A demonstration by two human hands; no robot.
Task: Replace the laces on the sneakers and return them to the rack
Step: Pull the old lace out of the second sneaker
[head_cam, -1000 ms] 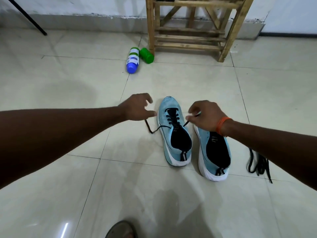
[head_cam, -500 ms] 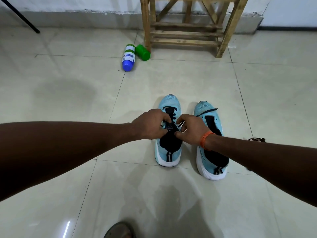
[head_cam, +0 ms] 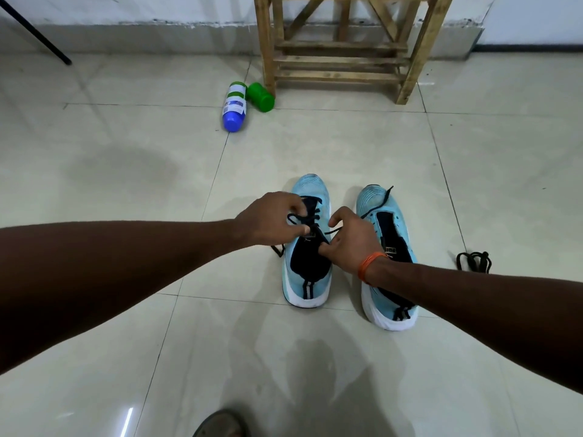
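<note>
1. Rack [head_cam: 340,63]: stands at the wall, well beyond the fingertips of both hands. Judgement: the return step is far off. Shelving the pair with only one shoe laced would leave the job half done.
2. Sneakers: the near sneaker [head_cam: 307,272] sits on the floor [head_cam: 315,146] directly under both sets of fingers. The second sneaker [head_cam: 391,222] is just right of the right fingers, with a gap between the shoes. Neither is held down. Judgement: a sharp tug on the lace could drag or tip the near shoe on the glossy tile.
3. Blue-capped bottle [head_cam: 235,107] and green bottle [head_cam: 260,96]: both lie on their sides, ahead and left of the left fingers, by the rack's leg. Judgement: either could roll underfoot on the walk to the rack.
4. Lace bundle [head_cam: 473,261]: black, heaped on the floor well right of the right fingers. Cannot tell whether it is old or new. Judgement: risk of threading the wrong one.
5. Loose strand [head_cam: 375,203]: draped over the second sneaker's toe, beyond the right fingers. It looks unthreaded. Judgement: it may slide off when that shoe is moved.
6. Lace [head_cam: 310,218]: crossed over the near sneaker's tongue.
   - The left hand [head_cam: 271,220] pinches a loop of it.
   - The right hand [head_cam: 351,244] has its fingers [head_cam: 339,216] curled and pinches the strand lower down.
   - One end trails to the floor below the left wrist.
   - Judgement: the loop could slip the pinch, leaving a slack knot or uneven ends. A trailing end could also catch underfoot.
</note>
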